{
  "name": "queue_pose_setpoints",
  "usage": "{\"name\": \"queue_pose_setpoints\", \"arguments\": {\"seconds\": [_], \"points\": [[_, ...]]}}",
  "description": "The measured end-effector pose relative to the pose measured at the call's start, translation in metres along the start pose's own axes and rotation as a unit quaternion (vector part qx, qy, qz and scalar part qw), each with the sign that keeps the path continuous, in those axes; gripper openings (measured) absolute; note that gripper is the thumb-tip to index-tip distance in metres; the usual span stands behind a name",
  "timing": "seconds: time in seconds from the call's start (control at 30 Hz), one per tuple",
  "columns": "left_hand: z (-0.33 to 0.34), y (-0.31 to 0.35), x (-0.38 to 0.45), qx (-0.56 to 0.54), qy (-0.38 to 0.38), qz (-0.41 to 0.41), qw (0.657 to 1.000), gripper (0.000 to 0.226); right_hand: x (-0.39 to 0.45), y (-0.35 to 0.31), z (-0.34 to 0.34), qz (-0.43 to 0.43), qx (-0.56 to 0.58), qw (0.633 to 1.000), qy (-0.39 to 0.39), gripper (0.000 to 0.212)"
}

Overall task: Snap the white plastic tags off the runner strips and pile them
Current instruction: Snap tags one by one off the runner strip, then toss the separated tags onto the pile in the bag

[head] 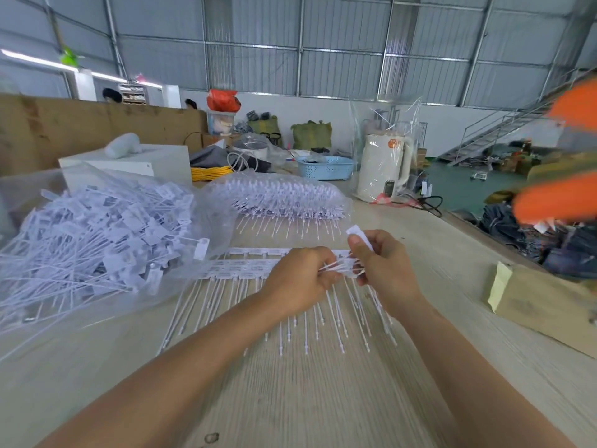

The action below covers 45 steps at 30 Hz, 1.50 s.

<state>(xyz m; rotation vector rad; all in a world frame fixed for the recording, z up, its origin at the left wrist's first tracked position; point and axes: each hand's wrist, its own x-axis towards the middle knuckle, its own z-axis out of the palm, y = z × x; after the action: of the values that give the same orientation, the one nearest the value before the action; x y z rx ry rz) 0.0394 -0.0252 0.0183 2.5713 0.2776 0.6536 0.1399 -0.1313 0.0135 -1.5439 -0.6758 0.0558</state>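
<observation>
runner strips (pixel 245 268) flat on the pale wood-grain counter (pixel 307 399), long axis running left to right, thin tails pointing back toward the camera and fanning out slightly. printed marks on the flat tag heads, too blurred to read.

left hand (pixel 300 282) at the right end of the runner strips, fingers curled and clamped on a small bundle of thin white tails (pixel 339 268) lying roughly sideways between both hands. right hand (pixel 384 263) just right of the left hand, fingers curled, pinching the other end of the same bundle and also holding one white tag (pixel 360 237) whose flat head sticks up and to the left above the thumb.

left of the runner strips, a big heap of loose tags (pixel 87 234) on and in a clear plastic bag (pixel 106 315), tails pointing every way, no common direction. behind the runner strips, a clear bag of unbroken strips (pixel 284 198), tails pointing toward the camera.

further behind and right of the runner strips, a white kettle (pixel 384 166) wrapped in clear plastic, an orange mark near its top unreadable. left of the kettle, a light blue basket (pixel 326 168). right of the runner strips, at the counter's edge, a brown cardboard box (pixel 549 305) with a pale yellow sheet hanging on its near end.
</observation>
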Motion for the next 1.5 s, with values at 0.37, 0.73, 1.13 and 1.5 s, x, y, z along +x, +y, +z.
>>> {"name": "queue_pose_setpoints", "arguments": {"seconds": [0.37,0.73,1.13,1.5], "points": [[0.012,-0.008,-0.008,0.072,-0.060,0.007,0.996,0.034,-0.002,0.013,0.008,0.019,-0.152,0.981,-0.121,0.017],[-0.052,-0.028,-0.069,0.122,-0.016,0.011,0.992,0.022,-0.039,-0.020,0.040,0.007,-0.023,0.984,-0.176,0.012],[-0.177,-0.171,-0.114,0.168,0.267,-0.320,0.893,0.016,-0.045,-0.063,0.179,-0.277,-0.215,0.895,-0.277,0.019],[-0.202,-0.244,-0.070,0.361,0.112,-0.425,0.823,0.040,-0.015,-0.027,0.247,-0.286,-0.393,0.809,-0.332,0.036]]}}
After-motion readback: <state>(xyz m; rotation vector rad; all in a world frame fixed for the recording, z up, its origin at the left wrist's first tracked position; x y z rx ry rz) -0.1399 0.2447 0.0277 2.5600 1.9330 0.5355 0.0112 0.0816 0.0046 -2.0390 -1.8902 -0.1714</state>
